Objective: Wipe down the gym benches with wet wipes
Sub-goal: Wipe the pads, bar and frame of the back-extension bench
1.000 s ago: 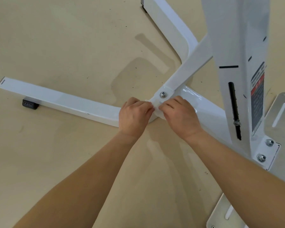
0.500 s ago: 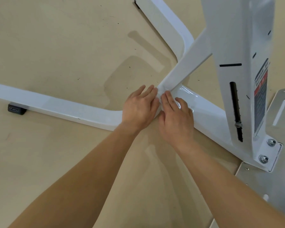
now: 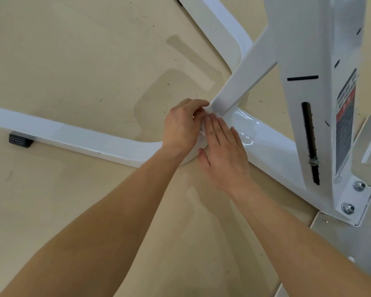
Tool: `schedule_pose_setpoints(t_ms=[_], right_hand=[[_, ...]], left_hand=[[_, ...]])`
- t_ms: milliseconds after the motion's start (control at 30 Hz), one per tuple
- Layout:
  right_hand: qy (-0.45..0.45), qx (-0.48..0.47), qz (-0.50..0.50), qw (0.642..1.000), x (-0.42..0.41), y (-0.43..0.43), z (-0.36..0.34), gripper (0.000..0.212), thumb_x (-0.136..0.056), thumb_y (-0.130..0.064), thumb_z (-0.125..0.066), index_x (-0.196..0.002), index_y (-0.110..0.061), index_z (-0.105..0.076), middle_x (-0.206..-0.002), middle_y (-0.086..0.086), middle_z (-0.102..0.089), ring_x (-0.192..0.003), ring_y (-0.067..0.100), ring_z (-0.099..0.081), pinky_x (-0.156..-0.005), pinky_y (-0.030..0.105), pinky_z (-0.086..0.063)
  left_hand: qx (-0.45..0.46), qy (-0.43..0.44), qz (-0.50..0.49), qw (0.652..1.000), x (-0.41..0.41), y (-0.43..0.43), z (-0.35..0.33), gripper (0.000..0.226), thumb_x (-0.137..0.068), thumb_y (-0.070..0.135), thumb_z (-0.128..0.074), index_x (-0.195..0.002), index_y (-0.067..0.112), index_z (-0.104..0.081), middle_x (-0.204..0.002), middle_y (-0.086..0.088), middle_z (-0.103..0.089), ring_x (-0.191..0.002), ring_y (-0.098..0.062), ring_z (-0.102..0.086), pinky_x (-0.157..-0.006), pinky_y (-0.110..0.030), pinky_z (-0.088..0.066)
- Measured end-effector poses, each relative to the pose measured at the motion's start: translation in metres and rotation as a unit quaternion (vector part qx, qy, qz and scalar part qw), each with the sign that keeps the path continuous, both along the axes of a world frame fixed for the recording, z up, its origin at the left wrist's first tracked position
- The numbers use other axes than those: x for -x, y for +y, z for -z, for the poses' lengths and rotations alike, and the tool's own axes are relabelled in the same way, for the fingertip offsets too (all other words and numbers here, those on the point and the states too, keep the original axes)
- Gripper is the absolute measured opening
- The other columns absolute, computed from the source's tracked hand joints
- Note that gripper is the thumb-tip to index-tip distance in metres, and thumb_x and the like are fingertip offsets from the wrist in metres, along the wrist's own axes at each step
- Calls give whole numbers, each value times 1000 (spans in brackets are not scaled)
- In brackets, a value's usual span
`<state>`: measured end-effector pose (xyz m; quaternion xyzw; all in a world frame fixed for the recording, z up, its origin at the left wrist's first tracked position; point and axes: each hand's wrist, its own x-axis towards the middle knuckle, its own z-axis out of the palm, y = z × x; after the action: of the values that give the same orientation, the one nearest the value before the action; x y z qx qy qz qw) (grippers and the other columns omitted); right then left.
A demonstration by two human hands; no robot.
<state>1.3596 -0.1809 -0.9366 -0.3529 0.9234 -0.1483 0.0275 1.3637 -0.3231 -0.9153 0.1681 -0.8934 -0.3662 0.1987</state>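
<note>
Beige floor (image 3: 73, 61) is lying under the bench frame (image 3: 84, 136). At its joint my left hand (image 3: 180, 127) is pinching the wet wipe (image 3: 201, 130), and my right hand (image 3: 223, 155) is pressing flat, fingers straight. I'm judging that the corner is needing firm, tight pressure.

The place looks like a gym or fitness room. A white steel frame (image 3: 107, 144) of heavy exercise equipment spreads its legs across a plain beige floor (image 3: 73, 61). Its upright post (image 3: 304, 50) carries a notched adjustment slot (image 3: 310, 142) and a red-and-grey warning label (image 3: 345, 125). Bolts (image 3: 348, 207) fix its base beside a metal floor plate (image 3: 351, 243).
</note>
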Motion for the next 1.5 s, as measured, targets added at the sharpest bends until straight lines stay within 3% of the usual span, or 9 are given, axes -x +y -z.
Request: schedule_pose_setpoints(t_ms=[133, 333, 600, 833, 1033, 1200, 1300, 1400, 1500], right_hand=[[-24, -37, -30, 999, 14, -3, -5, 77, -94, -29, -46, -160, -10, -10, -168, 4, -10, -155, 16, -4, -126, 40, -1], [28, -39, -19, 999, 4, 13, -1, 76, -90, -26, -52, -158, -8, -22, -165, 4, -23, -154, 18, -17, -126, 44, -12], [40, -38, -5, 998, -9, 19, 0, 70, -87, -30, -45, -154, -15, -35, -161, 1, -35, -148, 25, -29, -122, 48, -24], [44, -46, -66, 996, 2, 29, 1, 68, -89, -23, -53, -154, -21, -35, -164, -4, -27, -152, 27, -20, -122, 49, -20], [68, -56, -115, 989, 3, 30, 0, 69, -86, -25, -30, -155, -21, -34, -163, -7, -29, -151, 24, -21, -122, 46, -19], [63, -60, -154, 984, 12, 16, -5, 69, -88, -26, -24, -155, -13, -34, -164, 1, -29, -154, 19, -15, -124, 44, -13], [40, -44, -162, 985, 15, 15, -8, 68, -87, -25, -24, -153, -9, -38, -162, 4, -32, -153, 18, -19, -124, 40, -11], [19, -40, -168, 985, 15, 26, -6, 70, -86, -24, -26, -154, -8, -34, -164, 5, -27, -153, 18, -20, -124, 38, -12], [9, -26, -165, 986, 16, 35, -4, 67, -87, -22, -29, -151, -5, -39, -161, 8, -33, -150, 20, -29, -123, 39, -18]], left_hand=[[135, 0, 41, 990, -11, -8, 4, 31, -96, 20, -49, -113, 24, -74, -104, 8, -74, -95, -21, -64, -74, -34, -53], [198, 42, 32, 979, -24, -4, 17, 19, -96, 30, -63, -107, 21, -77, -101, 4, -71, -90, -23, -61, -65, -38, -54], [180, 28, 83, 980, -15, -8, 11, 22, -97, 21, -60, -111, 20, -76, -115, 9, -72, -103, -22, -60, -85, -29, -50], [186, 37, 19, 982, -28, -7, 10, 13, -92, 21, -67, -87, 15, -77, -88, 5, -74, -88, -21, -61, -69, -30, -51], [213, 55, 33, 975, -40, -7, 16, 12, -91, 15, -65, -84, 11, -73, -88, 1, -71, -80, -23, -58, -64, -34, -51], [149, 25, -49, 987, -45, -15, 4, 16, -92, 18, -57, -100, 15, -71, -97, 5, -70, -90, -17, -60, -69, -31, -51], [144, 26, 4, 989, -41, -15, 1, 25, -96, 14, -57, -116, 20, -72, -115, 7, -70, -102, -17, -59, -82, -25, -48], [140, 10, 73, 987, -34, -13, 9, 22, -96, 17, -63, -114, 19, -75, -117, 7, -72, -104, -21, -63, -87, -32, -51], [156, 1, 41, 987, -32, -16, 17, 16, -91, 21, -70, -105, 21, -78, -109, 8, -74, -98, -21, -64, -82, -32, -52]])
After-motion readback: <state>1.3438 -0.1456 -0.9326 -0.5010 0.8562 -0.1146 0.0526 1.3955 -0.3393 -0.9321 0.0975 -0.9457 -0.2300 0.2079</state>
